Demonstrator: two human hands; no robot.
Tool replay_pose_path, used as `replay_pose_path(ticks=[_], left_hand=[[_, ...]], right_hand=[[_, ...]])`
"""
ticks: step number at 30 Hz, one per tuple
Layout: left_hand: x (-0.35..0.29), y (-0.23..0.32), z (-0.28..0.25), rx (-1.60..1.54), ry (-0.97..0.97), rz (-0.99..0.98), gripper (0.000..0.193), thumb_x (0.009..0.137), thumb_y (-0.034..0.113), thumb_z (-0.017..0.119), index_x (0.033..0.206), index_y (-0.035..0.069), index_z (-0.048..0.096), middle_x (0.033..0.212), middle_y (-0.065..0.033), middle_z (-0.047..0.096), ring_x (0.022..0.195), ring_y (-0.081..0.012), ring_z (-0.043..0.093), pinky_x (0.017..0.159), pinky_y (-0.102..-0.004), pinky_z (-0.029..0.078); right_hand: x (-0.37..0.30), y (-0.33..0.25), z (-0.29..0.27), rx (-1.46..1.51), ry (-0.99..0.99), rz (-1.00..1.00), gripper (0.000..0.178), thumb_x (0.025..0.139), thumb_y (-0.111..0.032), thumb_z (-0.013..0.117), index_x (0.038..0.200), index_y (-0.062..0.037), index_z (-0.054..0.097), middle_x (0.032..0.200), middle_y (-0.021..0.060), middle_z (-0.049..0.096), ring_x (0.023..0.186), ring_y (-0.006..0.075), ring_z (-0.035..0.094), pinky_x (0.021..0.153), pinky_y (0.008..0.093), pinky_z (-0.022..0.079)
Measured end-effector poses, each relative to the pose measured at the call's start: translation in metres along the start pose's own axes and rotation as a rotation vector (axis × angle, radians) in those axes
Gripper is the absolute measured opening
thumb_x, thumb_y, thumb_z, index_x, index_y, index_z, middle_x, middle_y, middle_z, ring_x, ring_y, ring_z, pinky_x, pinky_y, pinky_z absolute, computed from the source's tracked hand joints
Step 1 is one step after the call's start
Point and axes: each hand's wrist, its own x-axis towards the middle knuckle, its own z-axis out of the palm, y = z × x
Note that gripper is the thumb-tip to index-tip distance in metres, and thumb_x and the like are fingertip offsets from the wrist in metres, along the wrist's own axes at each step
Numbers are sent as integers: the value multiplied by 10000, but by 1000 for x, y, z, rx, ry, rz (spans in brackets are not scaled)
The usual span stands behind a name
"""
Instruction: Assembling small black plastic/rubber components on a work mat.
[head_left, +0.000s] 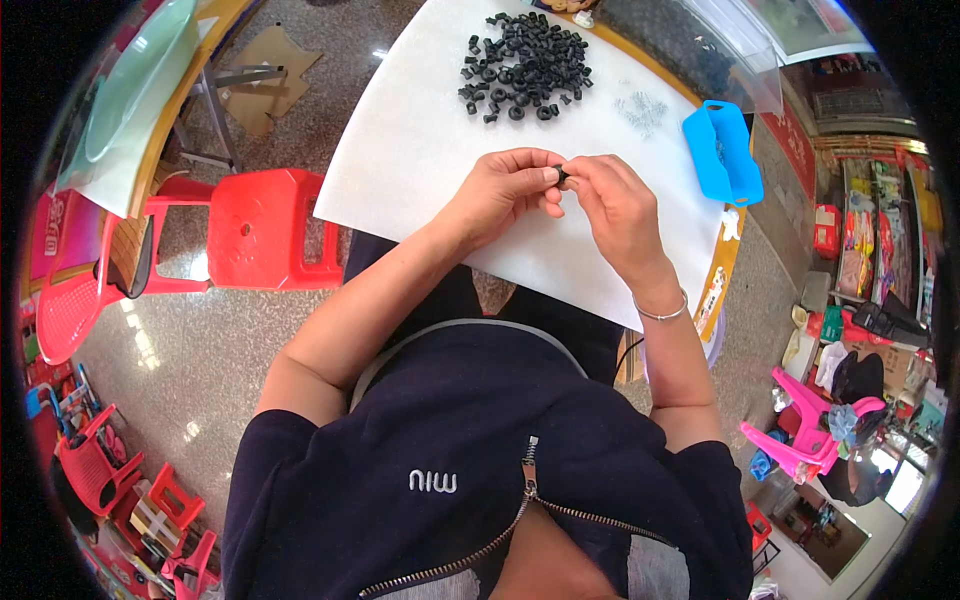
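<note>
Head view, both hands point(508, 190) point(618, 205) together, pinching a small black part point(561, 177), black pieces point(535, 62) piled beyond on white tabletop point(400, 165)

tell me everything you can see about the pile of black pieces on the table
The pile of black pieces is a loose heap of many small, dark parts, matte and perhaps rubber or plastic. Several look like short spools with flared ends; a few nearer ones show round, ring-like faces. They lie at mixed angles, crowded in the middle and scattered around the edges, resting on the white tabletop beyond the hands. Neither the left hand nor the right hand touches the heap.
</note>
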Motion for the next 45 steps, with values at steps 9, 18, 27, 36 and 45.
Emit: replay_pose_path(ticks=[9, 18, 27, 36, 45], left_hand=[[-2, -3, 7, 171, 57, 17, 209, 912, 55, 535, 1070, -77, 574, 899, -95, 643, 733, -137, 631, 730, -261, 531], [-1, 0, 7, 219, -1, 7, 258, 909, 120, 566, 1063, -87, 591, 904, -118, 643, 742, -155, 626, 717, -272, 537], [0, 2, 4, 84, -27, -39, 241, 934, 135, 520, 1041, -69, 588, 828, -75, 608, 668, -125, 567, 670, -263, 529], [-3, -1, 9, 221, 41, -15, 235, 960, 201, 485, 946, -8, 593, 734, -19, 554, 613, -91, 510, 564, -219, 431], [0, -1, -1, -105, -56, -7, 294, 965, 287, 482, 975, 5, 563, 795, -27, 540, 638, -88, 484, 553, -225, 412]], right_hand=[[-8, 14, 6, -92, 1, -135, 191, 740, 28, 609, 928, -9, 594, 831, 102, 577, 770, 277, 558, 687, 363, 466], [-8, 15, 9, -79, -6, -99, 195, 731, 3, 647, 917, -28, 598, 820, 96, 569, 772, 265, 557, 689, 348, 463], [-5, 11, 4, 226, 37, 160, 159, 831, -68, 611, 978, -6, 611, 910, 78, 587, 786, 174, 575, 683, 276, 484], [1, -3, 56, 638, 119, 631, 287, 963, -257, 459, 1007, -9, 596, 842, 52, 599, 565, 86, 514, 452, 219, 422], [-3, -4, 43, 818, 118, 505, 167, 920, -109, 507, 1003, -2, 605, 971, 62, 578, 702, 114, 557, 644, 232, 488]])
